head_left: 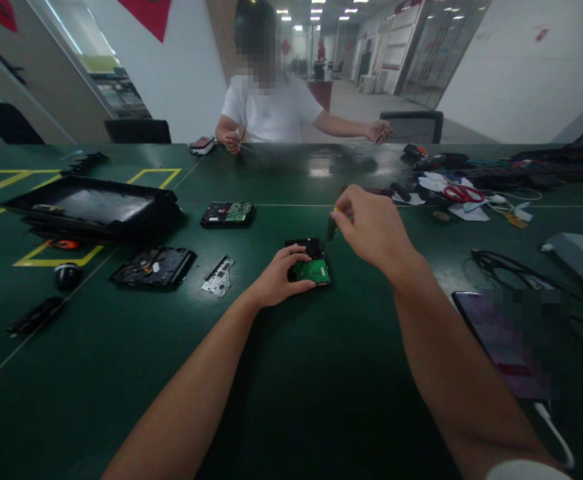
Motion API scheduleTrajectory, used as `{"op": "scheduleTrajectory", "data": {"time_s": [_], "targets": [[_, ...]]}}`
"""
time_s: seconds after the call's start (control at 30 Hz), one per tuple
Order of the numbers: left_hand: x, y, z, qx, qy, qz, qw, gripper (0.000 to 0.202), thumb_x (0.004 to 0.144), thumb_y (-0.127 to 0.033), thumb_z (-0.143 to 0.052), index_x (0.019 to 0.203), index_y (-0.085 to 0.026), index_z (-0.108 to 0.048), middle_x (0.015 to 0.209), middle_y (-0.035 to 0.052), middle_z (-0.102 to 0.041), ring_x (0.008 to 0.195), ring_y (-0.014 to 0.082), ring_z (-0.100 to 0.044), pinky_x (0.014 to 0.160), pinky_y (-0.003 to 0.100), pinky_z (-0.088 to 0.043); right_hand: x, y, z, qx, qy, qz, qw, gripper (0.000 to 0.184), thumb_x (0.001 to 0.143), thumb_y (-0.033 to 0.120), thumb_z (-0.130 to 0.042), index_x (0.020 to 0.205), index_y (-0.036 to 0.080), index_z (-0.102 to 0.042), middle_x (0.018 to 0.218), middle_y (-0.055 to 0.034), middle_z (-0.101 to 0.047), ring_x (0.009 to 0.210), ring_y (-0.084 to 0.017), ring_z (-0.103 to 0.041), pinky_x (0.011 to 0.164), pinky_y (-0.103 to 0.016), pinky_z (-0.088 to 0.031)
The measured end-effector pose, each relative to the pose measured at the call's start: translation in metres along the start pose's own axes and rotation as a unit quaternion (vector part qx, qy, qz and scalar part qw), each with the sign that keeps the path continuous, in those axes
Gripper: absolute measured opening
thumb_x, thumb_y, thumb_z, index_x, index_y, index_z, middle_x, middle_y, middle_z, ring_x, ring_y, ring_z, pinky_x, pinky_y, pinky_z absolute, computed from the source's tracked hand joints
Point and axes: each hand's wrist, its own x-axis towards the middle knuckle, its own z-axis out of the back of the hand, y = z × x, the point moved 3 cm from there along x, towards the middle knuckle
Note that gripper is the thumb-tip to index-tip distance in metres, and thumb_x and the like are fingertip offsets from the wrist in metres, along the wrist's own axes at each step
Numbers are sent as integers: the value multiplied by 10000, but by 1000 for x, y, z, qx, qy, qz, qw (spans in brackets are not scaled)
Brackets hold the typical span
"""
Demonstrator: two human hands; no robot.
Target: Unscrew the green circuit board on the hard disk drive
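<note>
Well in from the far edge of the bench (pixel 291 373), our left grip (pixel 278 275) lay spread over the hard drive (pixel 316 254), which we judged dense, stiff, fragile at its green board (pixel 312 271) and best held by its sides, while our right grip (pixel 370 225) pinched a screwdriver (pixel 331 228).

Bare left hand (pixel 281 275): low, palm down, fingers spread and curled, thumb apart.
Bare right hand (pixel 370 229): raised, bent inward at wrist, thumb and fingers pinched.
Long bare left forearm (pixel 196 373): slants inward, forward.
Long bare right forearm (pixel 434 340): same, mirrored.
</note>
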Motion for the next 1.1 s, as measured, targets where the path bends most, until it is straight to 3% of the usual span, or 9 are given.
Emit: {"op": "scheduleTrajectory", "data": {"time_s": [0.4,0.83,1.1], "targets": [[0,-1,0,-1,-1,-3,1000,548,865,-429,-856,1344,-242,-668,1562,146,-535,1549,332,-434,1301,538,-355,-1,-1,-2,-39,-3,37,999,113,983,171,-620,1069,193,-690,1045,-119,-777,980,-291,-715,869,-396,-493],[0,-1,1,-2,3,-1,1000,551,869,-431,-850,1354,-248,-665,1573,147,-522,1553,332,-428,1304,549,-345,-2,2,1,-24,-9,18,1000,38,973,201,-687,1010,196,-688,962,-89,-780,865,-255,-720,806,-371,-507],[0,0,0,-2,-2,-6,1000,539,865,-434,-855,1339,-258,-668,1566,135,-530,1550,322,-432,1306,544,-347,-1,-2,-2,-34,-12,27,999,109,964,128,-616,1007,193,-693,1039,-116,-788,976,-294,-726,863,-397,-512]]}}
